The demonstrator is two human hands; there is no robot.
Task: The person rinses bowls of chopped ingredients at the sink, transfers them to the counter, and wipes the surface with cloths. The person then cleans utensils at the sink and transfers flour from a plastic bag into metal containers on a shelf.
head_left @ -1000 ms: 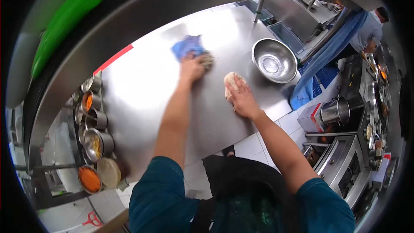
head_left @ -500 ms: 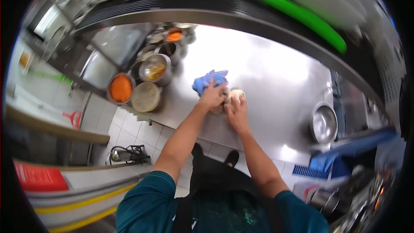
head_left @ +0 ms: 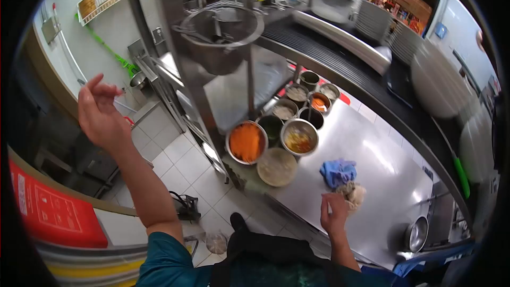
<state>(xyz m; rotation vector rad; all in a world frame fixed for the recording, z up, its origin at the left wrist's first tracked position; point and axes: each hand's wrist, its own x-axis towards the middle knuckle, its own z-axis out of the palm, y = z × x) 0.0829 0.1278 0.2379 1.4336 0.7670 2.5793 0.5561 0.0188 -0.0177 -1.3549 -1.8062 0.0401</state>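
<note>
My left hand is raised at the left, away from the table, its fingers apart and slightly curled, with nothing in it. My right hand is over the near part of the steel table, its fingers extended and empty. Just beyond that hand lies a crumpled cream cloth, partly bunched with a darker greyish cloth. A crumpled blue cloth lies against them on the far side.
Pots and bowls crowd the table's left end, among them orange shreds, a mixed-food bowl and a round pale lid or board. A steel bowl sits right. An overhead shelf holds plates. Metal posts stand left.
The view has turned left. Both hands have let go of the cloths; my left hand has lifted far to the left, while my right hand has drawn back just short of the cream cloth.
</note>
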